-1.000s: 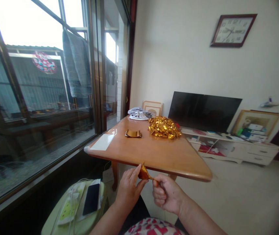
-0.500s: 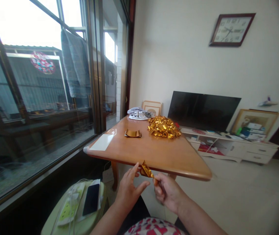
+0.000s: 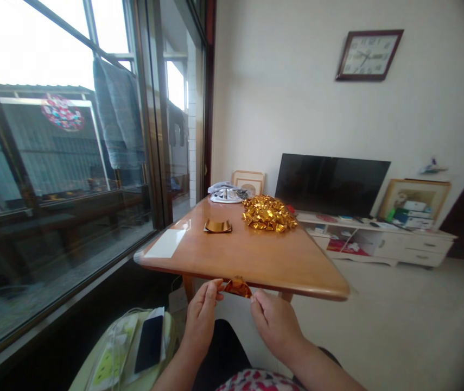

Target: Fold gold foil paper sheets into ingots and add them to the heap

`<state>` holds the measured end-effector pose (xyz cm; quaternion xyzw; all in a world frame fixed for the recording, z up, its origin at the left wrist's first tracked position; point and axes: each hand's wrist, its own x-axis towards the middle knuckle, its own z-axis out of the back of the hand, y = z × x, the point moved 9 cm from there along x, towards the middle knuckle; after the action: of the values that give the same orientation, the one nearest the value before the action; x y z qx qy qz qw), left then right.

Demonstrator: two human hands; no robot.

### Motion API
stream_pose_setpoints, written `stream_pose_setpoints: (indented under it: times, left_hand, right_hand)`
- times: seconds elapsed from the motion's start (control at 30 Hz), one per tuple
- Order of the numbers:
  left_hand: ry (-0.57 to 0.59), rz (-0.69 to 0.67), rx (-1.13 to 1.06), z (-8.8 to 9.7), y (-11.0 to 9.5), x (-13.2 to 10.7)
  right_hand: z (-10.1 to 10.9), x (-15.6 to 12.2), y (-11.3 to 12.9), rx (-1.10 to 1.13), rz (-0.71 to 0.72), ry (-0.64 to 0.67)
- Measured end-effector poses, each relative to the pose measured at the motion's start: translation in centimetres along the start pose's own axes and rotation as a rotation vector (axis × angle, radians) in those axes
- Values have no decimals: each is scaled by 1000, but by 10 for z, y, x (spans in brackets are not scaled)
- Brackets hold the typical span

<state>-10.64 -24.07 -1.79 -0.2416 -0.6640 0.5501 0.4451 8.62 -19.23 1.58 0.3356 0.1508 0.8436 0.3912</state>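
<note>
A folded piece of gold foil paper (image 3: 237, 288) is stretched between my hands, just in front of the table's near edge. My left hand (image 3: 204, 312) pinches its left end and my right hand (image 3: 274, 320) pinches its right end. On the wooden table (image 3: 223, 263) beyond lies a small stack of gold foil sheets (image 3: 217, 226), their edges curling up. To its right rises a heap of folded gold foil pieces (image 3: 268, 214).
A white sheet (image 3: 165, 243) lies at the table's left corner, and a bundled plastic bag (image 3: 229, 193) at the far end. Beside my left arm a green stool (image 3: 89, 364) bears a phone (image 3: 149, 343), cables and a power strip. A television (image 3: 331, 184) stands behind the table.
My left hand has closed from a spread pose onto the foil's left end. The foil has turned from an upright tilt to lying level between both hands. The view has shifted slightly right.
</note>
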Motion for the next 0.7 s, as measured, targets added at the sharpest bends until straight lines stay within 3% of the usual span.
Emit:
stream_pose_setpoints:
  times: [0.13,0.27,0.5,0.7]
  left_hand:
    - [72,-123,89,-7,-13,-3]
    - [32,-213,212,-8,-15,-4]
    - [-27,-346,335,-7,-23,-7]
    - [6,-327,306,-10,-14,-7]
  right_hand:
    - [5,0,11,-118,131,-65]
    - [5,-1,14,-198,176,-86]
    - [7,-2,13,-97,159,-103]
    - [6,-1,5,-139,108,-116]
